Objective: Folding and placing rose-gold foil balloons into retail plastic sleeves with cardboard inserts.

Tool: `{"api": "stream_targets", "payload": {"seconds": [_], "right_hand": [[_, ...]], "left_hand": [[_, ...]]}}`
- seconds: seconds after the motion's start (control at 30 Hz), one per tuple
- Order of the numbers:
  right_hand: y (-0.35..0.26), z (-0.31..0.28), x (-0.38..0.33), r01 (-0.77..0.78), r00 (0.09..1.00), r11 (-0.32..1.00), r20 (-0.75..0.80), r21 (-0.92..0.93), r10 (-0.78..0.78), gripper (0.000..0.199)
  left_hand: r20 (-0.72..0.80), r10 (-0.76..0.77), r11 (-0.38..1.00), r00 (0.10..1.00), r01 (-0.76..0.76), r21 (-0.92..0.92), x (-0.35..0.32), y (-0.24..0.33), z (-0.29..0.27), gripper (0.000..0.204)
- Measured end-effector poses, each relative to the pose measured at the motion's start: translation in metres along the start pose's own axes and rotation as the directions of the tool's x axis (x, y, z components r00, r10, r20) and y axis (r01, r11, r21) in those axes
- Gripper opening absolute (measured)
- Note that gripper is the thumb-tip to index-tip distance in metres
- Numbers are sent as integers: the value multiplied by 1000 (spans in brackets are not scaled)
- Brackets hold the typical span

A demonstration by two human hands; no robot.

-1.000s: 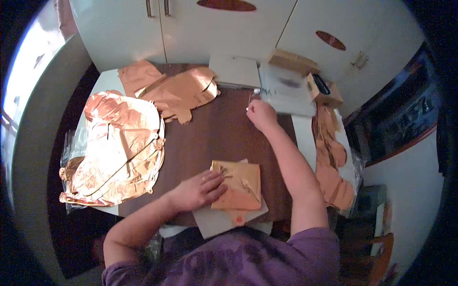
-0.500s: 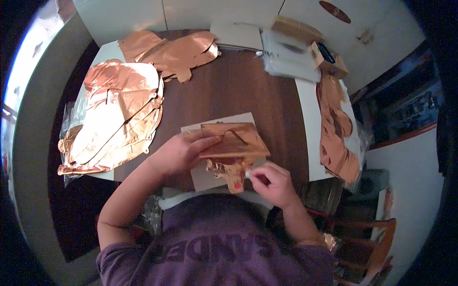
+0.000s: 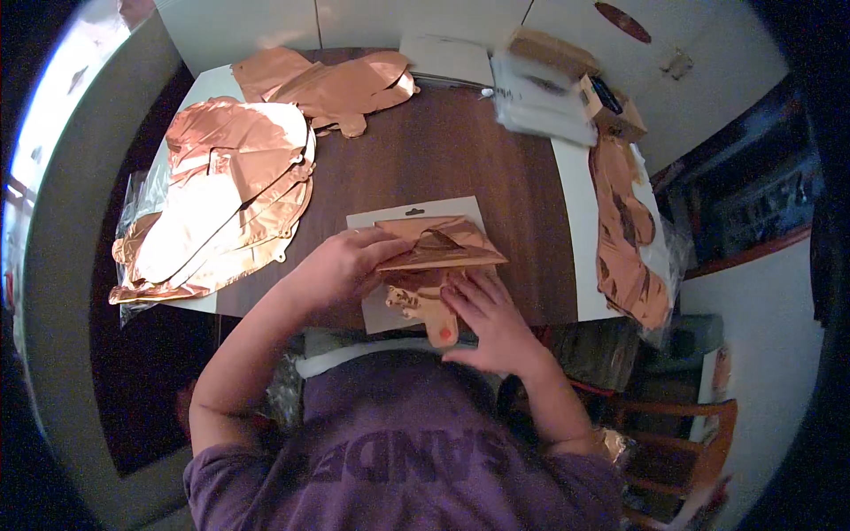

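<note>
A folded copper-coloured foil balloon point(image 3: 443, 248) lies in front of me on a white card point(image 3: 354, 220) with a hang hole at its far edge. Its narrower tail, marked with a red spot, points toward me. My left hand point(image 3: 347, 264) holds the left edge of the folded foil, fingers on top and its thumb hidden. Fingers spread, my right hand point(image 3: 496, 326) rests its fingertips on the foil's near right part, beside the tail.
Large flat foil balloons point(image 3: 190, 195) are piled on the table's left, with more foil balloons point(image 3: 341, 88) behind. Another stack point(image 3: 624, 234) lies along the right edge. Clear plastic bags point(image 3: 540, 102) and an open cardboard box point(image 3: 620, 115) stand at the far right. A wooden chair point(image 3: 677, 411) is at lower right.
My right hand has gone from a closed pinch beside the tail to spread fingers on the foil. The left hand stays on the left edge, and the folded top flap has shifted slightly.
</note>
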State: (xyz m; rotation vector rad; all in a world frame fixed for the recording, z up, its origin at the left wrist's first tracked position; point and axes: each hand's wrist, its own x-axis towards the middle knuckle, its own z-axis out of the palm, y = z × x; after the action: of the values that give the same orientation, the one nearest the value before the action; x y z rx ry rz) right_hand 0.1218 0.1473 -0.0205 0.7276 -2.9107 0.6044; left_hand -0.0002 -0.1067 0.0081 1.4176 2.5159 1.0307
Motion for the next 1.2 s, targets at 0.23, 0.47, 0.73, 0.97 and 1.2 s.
{"api": "stream_targets", "payload": {"seconds": [0.23, 0.47, 0.73, 0.97, 1.2], "right_hand": [[14, 16, -9, 150, 960, 985, -249, 84, -125, 25], [25, 6, 70, -400, 885, 917, -263, -2, 385, 27], [44, -4, 44, -427, 851, 897, -286, 115, 441, 31], [38, -37, 64, -103, 978, 969, -155, 224, 139, 41], [27, 15, 78, -135, 991, 982, -36, -131, 131, 68]], "left_hand": [[-13, -30, 999, 999, 30, -25, 12, 12, -11, 43], [-66, 63, 997, 996, -66, -38, 16, 7, -9, 48], [67, 373, 905, 925, -379, 193, 3, -25, 27, 47], [133, 343, 908, 930, -365, 207, 2, -21, 23, 59], [37, 94, 971, 995, -100, 219, 0, -8, 29, 87]]}}
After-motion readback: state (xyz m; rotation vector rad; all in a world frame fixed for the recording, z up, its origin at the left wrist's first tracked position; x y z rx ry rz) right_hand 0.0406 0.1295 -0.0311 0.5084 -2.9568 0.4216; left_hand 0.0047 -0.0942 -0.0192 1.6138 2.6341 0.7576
